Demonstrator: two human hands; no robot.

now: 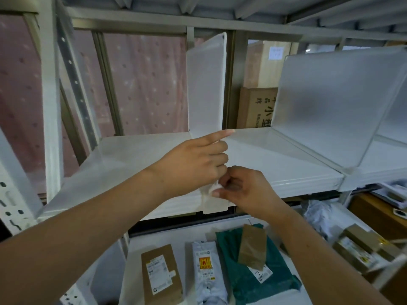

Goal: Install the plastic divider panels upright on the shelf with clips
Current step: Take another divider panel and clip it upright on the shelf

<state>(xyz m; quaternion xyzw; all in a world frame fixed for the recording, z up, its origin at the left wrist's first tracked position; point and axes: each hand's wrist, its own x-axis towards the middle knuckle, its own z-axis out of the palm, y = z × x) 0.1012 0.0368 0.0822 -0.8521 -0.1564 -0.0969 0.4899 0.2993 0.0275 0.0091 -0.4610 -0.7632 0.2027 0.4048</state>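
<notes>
A frosted plastic divider panel stands upright on the white shelf, running from back to front. My left hand grips its lower front part, index finger stretched along it. My right hand pinches a small white clip at the panel's bottom front corner, at the shelf's front lip. A second frosted divider panel stands upright further right, leaning in perspective.
Grey shelf posts rise at left. Cardboard boxes sit behind the shelf. On the lower shelf lie a brown parcel, a white parcel, a green bag and more boxes at right.
</notes>
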